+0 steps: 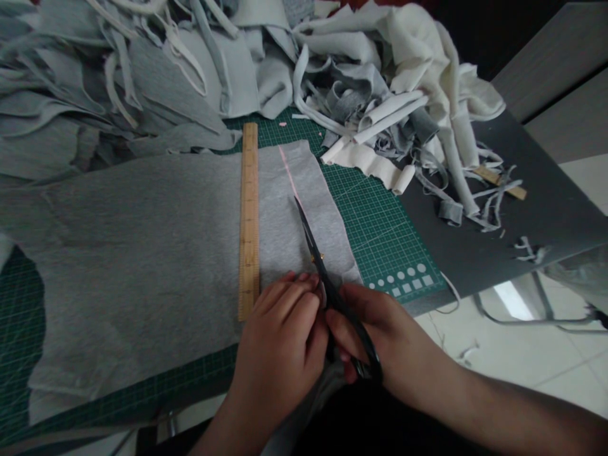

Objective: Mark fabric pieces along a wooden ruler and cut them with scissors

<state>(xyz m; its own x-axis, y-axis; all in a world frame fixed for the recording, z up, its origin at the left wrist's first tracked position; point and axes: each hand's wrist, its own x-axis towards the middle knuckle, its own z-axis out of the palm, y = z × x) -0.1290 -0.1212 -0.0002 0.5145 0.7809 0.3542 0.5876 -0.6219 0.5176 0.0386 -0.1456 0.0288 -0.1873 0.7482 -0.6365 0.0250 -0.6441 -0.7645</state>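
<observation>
Right hand [375, 323] is gripping black scissors [333, 294], tips meeting the pink line [288, 171] on grey fabric [142, 266], which is lying on the green mat [394, 234]; left hand [285, 323] is curling beside the blades, probably steadying cloth, can't tell if pinching; wooden ruler [248, 221] maybe weighting it; scraps [351, 95] sitting loose, not making out any container

Dark grey table [546, 155] with a green gridded cutting mat [380, 221] lying on it; beside the mat's right edge, tangled grey fabric scraps [450, 212] partly cover a wooden strip [491, 177].
</observation>
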